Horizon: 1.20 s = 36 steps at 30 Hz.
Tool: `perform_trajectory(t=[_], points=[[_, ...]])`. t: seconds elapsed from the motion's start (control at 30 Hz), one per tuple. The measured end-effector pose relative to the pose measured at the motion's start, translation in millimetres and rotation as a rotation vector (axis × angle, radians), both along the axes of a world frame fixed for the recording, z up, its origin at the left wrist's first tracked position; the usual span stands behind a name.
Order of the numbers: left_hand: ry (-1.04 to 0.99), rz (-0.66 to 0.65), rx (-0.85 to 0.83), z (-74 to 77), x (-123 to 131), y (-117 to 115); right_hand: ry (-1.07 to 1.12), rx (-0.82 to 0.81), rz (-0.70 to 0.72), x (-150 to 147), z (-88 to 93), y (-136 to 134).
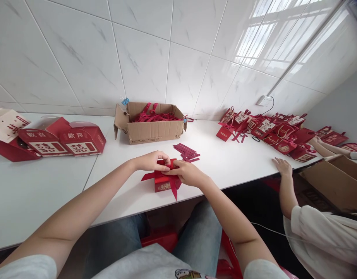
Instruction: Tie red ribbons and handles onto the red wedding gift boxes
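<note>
red box [163, 183] under both hands [171, 166]

Table [50, 186] free beside left hand [153, 161]; cardboard box [146, 130], ribbon strips [186, 152] ahead.

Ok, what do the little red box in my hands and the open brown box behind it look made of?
The small red box looks like matte printed card: crisp folded edges. Its ribbon could be fabric or paper; unclear. The brown box looks like plain corrugated cardboard: creased, raw flaps.
</note>
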<state>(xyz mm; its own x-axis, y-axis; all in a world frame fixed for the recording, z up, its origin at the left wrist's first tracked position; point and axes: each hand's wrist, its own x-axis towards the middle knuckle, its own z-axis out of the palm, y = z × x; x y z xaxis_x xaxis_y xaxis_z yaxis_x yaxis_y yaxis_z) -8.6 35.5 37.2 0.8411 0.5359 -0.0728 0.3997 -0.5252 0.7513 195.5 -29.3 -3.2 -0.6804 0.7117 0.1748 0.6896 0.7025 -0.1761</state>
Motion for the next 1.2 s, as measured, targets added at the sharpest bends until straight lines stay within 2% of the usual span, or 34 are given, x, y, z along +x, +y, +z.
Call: perform_trajectory(t=[0.4,0.53,0.67,0.8,1.0,1.2], points=[[-0.013,0.001,-0.156,0.5,-5.4,3.4,0.010,-0.028,0.004,-1.0,3.5,-1.1],[-0.028,0.067,-0.085,5.8,-6.4,-2.0,0.002,-0.002,0.014,0.0,0.6,0.5],[0.090,0.167,0.062,6.9,-9.2,-3.8,-0.004,0.008,0.007,0.7,-2.5,1.8],[0.117,0.152,0.129,1.2,-10.4,-2.1,-0.022,-0.013,-0.010,0.2,-2.3,1.8],[0.032,0.113,0.087,0.5,-8.0,-2.3,-0.010,-0.016,-0.020,-1.2,0.3,0.9],[0.040,0.092,0.064,1.1,-10.3,-0.7,-0.009,0.005,-0.011,-1.1,0.8,0.9]])
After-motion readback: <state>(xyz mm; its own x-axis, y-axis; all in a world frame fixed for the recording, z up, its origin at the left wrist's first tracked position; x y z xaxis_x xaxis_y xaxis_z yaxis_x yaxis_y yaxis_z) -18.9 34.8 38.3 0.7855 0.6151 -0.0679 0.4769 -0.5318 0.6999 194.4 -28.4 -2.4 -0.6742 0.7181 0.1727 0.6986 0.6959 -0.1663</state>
